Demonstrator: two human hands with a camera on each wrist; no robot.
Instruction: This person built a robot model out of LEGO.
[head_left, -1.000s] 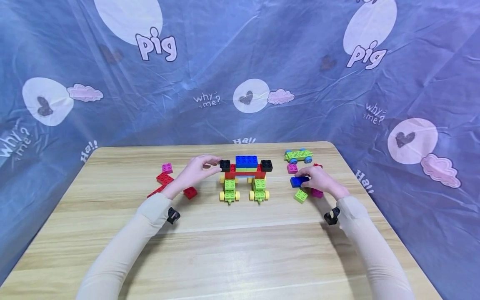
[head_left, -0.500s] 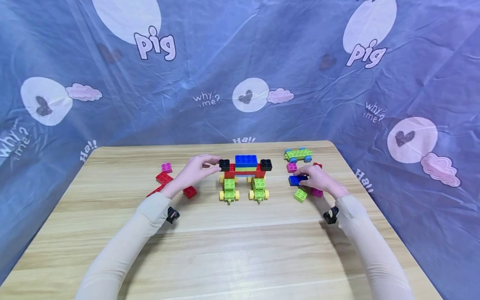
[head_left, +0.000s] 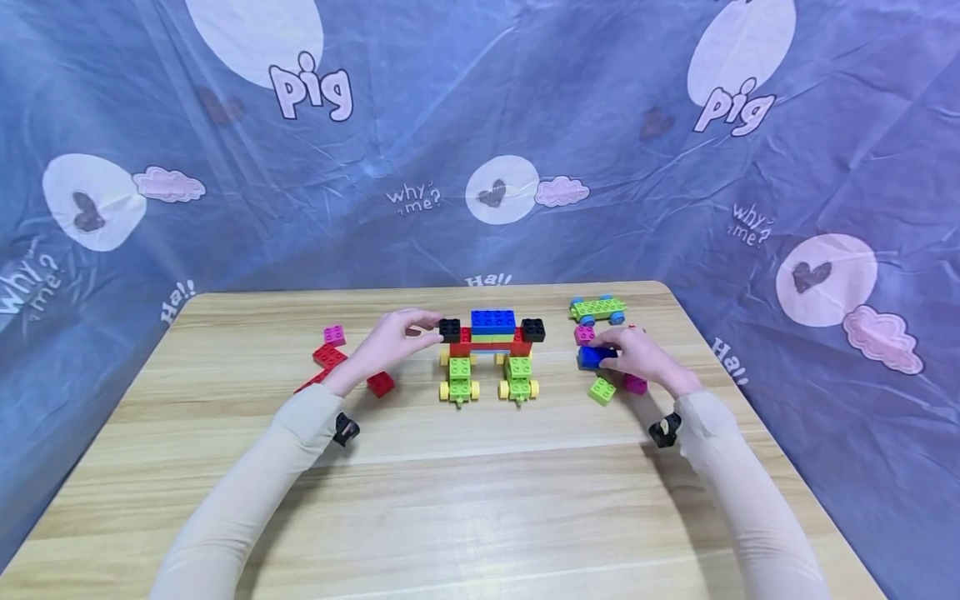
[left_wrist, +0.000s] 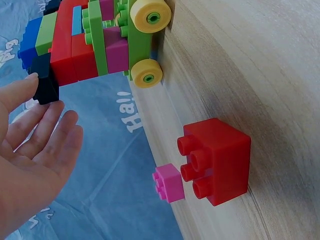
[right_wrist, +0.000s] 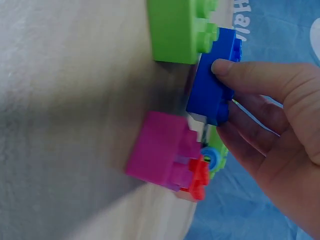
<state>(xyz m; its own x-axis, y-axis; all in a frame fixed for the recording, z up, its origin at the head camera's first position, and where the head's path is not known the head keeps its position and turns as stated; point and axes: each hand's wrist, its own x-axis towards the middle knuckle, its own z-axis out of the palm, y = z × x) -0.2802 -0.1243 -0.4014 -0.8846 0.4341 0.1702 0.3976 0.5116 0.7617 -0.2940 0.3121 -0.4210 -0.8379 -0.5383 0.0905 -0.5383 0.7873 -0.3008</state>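
Note:
On the table stands a built brick model (head_left: 491, 348) with a red beam across two lime wheeled bases with yellow wheels. A blue brick (head_left: 492, 320) tops it, and black bricks sit at both ends. My left hand (head_left: 388, 343) pinches the left black brick (left_wrist: 46, 80) between thumb and fingertips. To the right of the model, my right hand (head_left: 639, 357) holds a blue brick (right_wrist: 210, 80), thumb on one side and fingers on the other. That brick is slightly tilted, close over the table. Its right end is hidden by the fingers in the head view.
Around my right hand lie a lime brick (head_left: 602, 391), a magenta brick (head_left: 635, 384) and a pink brick (head_left: 584, 335). Behind stands a lime wheeled base (head_left: 598, 310) with blue wheels. Left of the model are red bricks (head_left: 381, 383) and another pink brick (head_left: 334, 335).
The blue brick in my right hand has shifted slightly up and back and now tilts. My left hand stays at the black brick, and the model has not moved.

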